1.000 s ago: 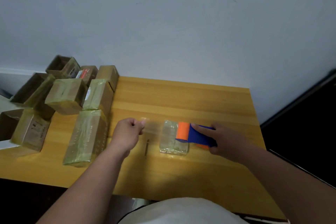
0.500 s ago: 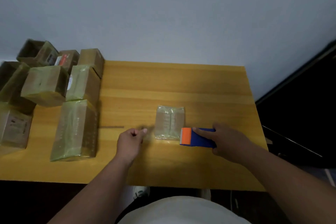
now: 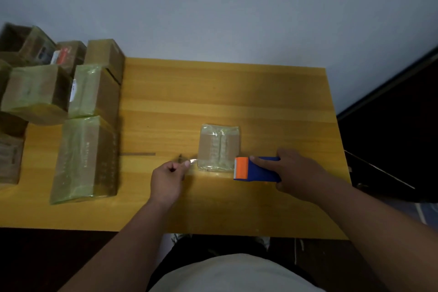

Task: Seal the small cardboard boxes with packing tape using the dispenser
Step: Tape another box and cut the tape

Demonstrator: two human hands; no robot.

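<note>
The left hand (image 3: 167, 179) pinches the free end of the tape (image 3: 193, 162); the right hand (image 3: 297, 174) grips the dispenser (image 3: 254, 169), which touches the small box (image 3: 219, 147) at the middle of the worktop (image 3: 237, 92). If the thin strip loses tension, I think it may fold and stick to itself. The light box may also slide. Sealed boxes (image 3: 84, 159) stand well apart at left and block nothing.

Wooden table (image 3: 237, 92), yellow-orange, plank grain running left to right; dark thin mark (image 3: 138, 154) on its surface near centre-left. Pale grey wall (image 3: 213, 7) behind. Dark floor (image 3: 391, 125) to the right. White garment (image 3: 237, 275) at bottom edge.
</note>
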